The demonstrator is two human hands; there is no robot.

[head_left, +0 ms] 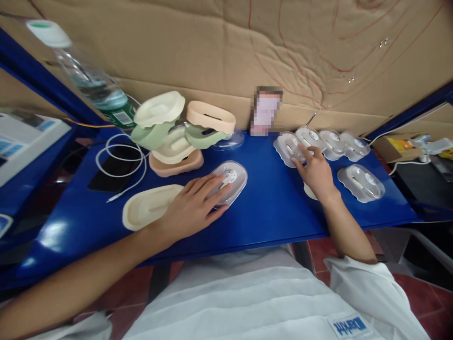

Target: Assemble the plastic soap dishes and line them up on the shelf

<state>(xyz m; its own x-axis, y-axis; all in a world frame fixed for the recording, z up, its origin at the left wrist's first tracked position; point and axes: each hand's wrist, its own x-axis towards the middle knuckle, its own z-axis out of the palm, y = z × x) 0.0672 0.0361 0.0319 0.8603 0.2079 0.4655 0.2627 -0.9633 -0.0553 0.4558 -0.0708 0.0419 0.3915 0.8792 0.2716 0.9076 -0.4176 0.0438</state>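
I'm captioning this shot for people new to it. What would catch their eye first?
Probably the bright blue table, with the left hand over a clear case near the middle and the right hand at a row of four similar cases toward the back right. Next, the piled cream, green and peach pieces at back left, near a water bottle.

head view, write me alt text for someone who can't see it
A person's left hand rests on a clear-lidded case on a blue table, while the right hand is at the leftmost case in a row of four similar ones. Cream, green and peach trays are piled at left, near a water bottle.
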